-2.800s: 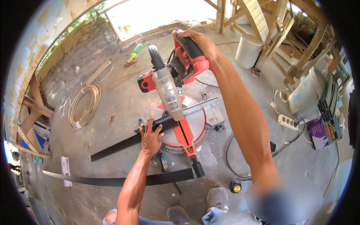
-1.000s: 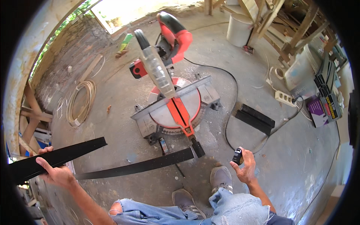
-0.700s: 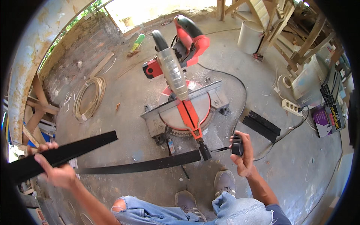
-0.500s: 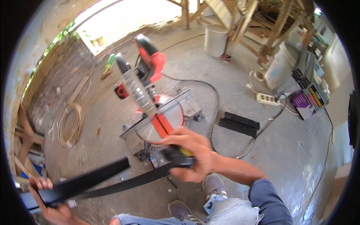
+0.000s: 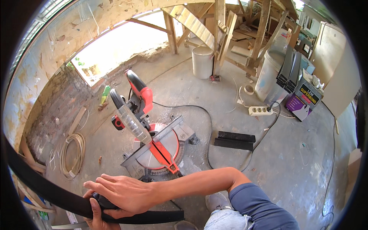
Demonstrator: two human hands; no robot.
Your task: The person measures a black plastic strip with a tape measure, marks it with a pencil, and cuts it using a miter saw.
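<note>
A long black strip [image 5: 50, 191] runs across the lower left and bends with the lens. My left hand [image 5: 100, 222] grips it from below, thumb up along its side; most of that hand is hidden. Over the strip lies my right hand [image 5: 128, 193], fingers curled around a dark tape measure [image 5: 100, 201], only part of which shows. The hands are close together, seemingly touching. Beyond them on the floor stands a red and grey mitre saw [image 5: 159, 149], its head [image 5: 134, 115] raised.
Two short black profile pieces [image 5: 234, 141] lie right of the saw. A black cable [image 5: 210, 126] curves over the floor near a white power strip [image 5: 260, 111]. A coiled hose [image 5: 73, 155] rests at left. Buckets [image 5: 202, 63], a purple and black tin [image 5: 303, 101] and timber stand farther back.
My right hand has moved left with the tape measure, from near the saw to beside my left hand. The black strip has shifted right and now crosses beneath my right hand. The view has tilted up.
</note>
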